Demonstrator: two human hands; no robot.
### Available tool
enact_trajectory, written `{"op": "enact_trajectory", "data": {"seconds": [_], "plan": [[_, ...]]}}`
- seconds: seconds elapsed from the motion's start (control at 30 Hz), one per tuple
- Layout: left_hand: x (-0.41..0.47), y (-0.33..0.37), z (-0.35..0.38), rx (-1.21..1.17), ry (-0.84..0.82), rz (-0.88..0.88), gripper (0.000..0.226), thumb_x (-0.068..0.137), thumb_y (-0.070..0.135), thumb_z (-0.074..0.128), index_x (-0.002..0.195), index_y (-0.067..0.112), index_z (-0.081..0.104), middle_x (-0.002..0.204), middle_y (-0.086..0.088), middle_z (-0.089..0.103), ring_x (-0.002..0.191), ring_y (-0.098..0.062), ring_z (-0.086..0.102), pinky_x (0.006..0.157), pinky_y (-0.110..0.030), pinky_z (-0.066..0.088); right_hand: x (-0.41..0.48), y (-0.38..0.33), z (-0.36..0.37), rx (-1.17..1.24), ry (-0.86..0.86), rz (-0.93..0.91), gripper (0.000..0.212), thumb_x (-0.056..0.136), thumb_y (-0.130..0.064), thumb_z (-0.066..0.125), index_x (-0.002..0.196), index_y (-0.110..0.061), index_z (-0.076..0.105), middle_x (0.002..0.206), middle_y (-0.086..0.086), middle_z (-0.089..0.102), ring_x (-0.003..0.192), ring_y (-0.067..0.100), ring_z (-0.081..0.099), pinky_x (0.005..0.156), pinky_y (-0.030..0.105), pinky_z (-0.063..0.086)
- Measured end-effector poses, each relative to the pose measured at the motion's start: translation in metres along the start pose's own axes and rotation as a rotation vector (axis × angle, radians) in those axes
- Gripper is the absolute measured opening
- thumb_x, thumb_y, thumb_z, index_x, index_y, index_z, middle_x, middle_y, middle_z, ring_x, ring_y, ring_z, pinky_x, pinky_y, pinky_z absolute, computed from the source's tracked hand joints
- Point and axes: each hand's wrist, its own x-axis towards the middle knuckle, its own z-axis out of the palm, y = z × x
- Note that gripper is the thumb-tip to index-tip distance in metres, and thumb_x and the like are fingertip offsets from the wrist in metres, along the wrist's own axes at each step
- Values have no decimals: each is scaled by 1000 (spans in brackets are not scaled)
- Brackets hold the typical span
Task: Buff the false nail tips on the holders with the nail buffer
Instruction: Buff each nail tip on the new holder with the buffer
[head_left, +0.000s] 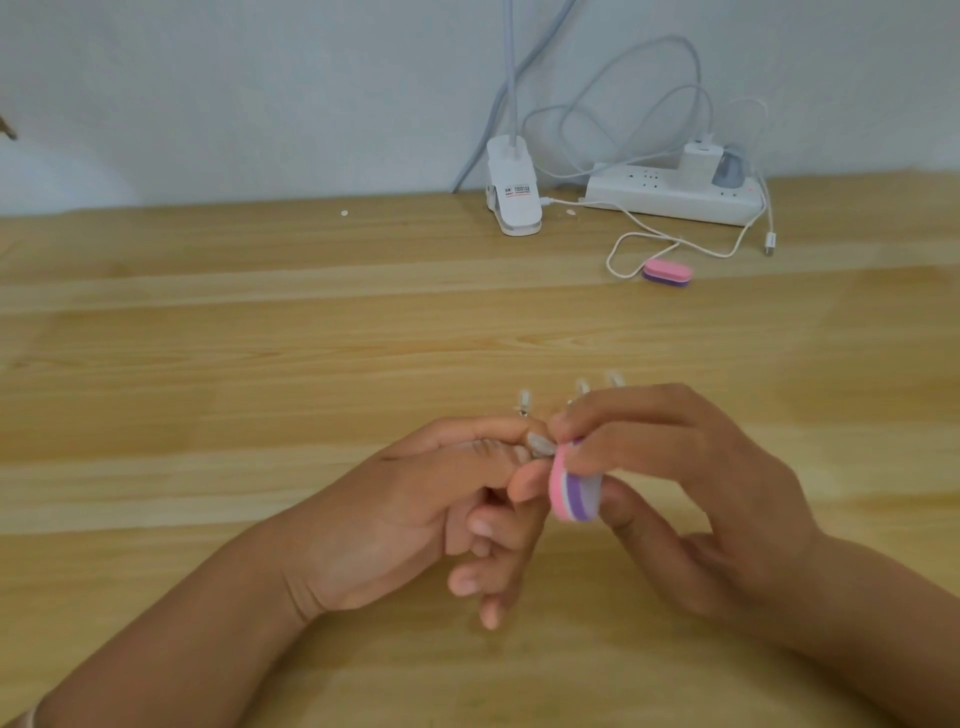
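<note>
While our left hand (415, 499) pinches the nail tip (540, 444) and our right hand (691, 467) grips the buffer (574, 493), we should stroke lightly and evenly.

Soft, even, bright light, faint shadows on the table (218, 332), mild overall blur, slight edge bowing.

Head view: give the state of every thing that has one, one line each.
left hand: pinches the false nail tip
right hand: grips the nail buffer
nail buffer: on edge, against that tip
false nail tip: held, touching the buffer
other nail tips: upright beyond the hands
spare buffer: flat on the table
power strip: plugs in, red light on
loose cable end: unplugged
</note>
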Motion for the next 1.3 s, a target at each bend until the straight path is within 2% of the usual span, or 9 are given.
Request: {"op": "enact_trajectory", "data": {"seconds": [0.13, 0.43, 0.57, 0.63, 0.73, 0.9, 1.1, 1.2, 1.3], "plan": [[1, 2, 0, 36, 15, 5, 22, 97, 18, 39, 77, 18, 48, 60, 1, 31, 44, -9, 40, 54, -28, 50, 4, 9, -6, -9, 30, 88, 29, 92, 0, 54, 117, -14, 57, 114, 1, 60, 113, 13, 58, 97, 19, 42], [2, 1, 3, 70, 74, 18, 23, 99, 18, 43, 77, 17, 49, 62, 0, 31, 44, -10, 39, 52, -27, 49, 4, 13, -7, -55, 26, 98, 27, 92, 1, 54, 117, -10, 56, 114, 5, 60, 112, 15, 58, 97, 20, 43], [6, -9, 4, 397, 348, 109, 23, 95, 21, 41, 77, 15, 54, 62, 6, 39, 45, -13, 40, 49, -26, 46, 2, 3, 3, -158, 8, 17, 29, 97, -1, 53, 124, -6, 62, 118, 10, 63, 109, 18, 61, 97, 23, 45], [7, -14, 4, 603, 409, 169, 22, 96, 20, 41, 78, 18, 53, 63, 10, 44, 46, -15, 44, 49, -30, 45, 1, 6, 4, -229, -26, 20, 28, 96, 1, 53, 121, -2, 66, 116, 13, 65, 103, 22, 62, 94, 25, 48], [7, -16, 4, 719, 471, 200, 24, 99, 25, 40, 79, 22, 53, 63, 6, 44, 46, -16, 47, 50, -37, 48, 3, 15, -4, -274, 18, 119, 25, 92, 6, 58, 114, 2, 68, 112, 13, 66, 101, 23, 64, 93, 28, 50], [6, -16, 2, 706, 498, 224, 24, 98, 28, 48, 77, 27, 59, 61, 0, 54, 49, -13, 54, 50, -27, 48, 1, 5, 5, -194, 0, 79, 25, 94, 1, 56, 117, 0, 66, 114, 11, 65, 108, 20, 62, 97, 25, 47], [7, -16, 0, 694, 544, 213, 20, 93, 24, 52, 81, 24, 67, 67, 5, 62, 53, -10, 59, 47, -25, 48, 2, 16, -5, -191, 49, 157, 25, 93, 3, 59, 115, -4, 66, 110, 4, 64, 100, 10, 59, 91, 24, 49], [5, -15, 3, 720, 505, 225, 21, 95, 27, 57, 79, 35, 68, 66, 9, 64, 53, -4, 60, 49, -21, 47, -2, 8, 2, -196, -60, 13, 28, 95, -1, 57, 122, -6, 63, 117, 9, 63, 109, 15, 59, 97, 22, 45], [5, -16, 2, 708, 552, 207, 16, 91, 23, 58, 83, 27, 71, 71, 5, 67, 58, -9, 64, 48, -25, 49, 1, 17, -4, -248, -48, 67, 27, 94, 0, 56, 118, 1, 67, 113, 14, 65, 102, 19, 61, 94, 25, 48]]}}
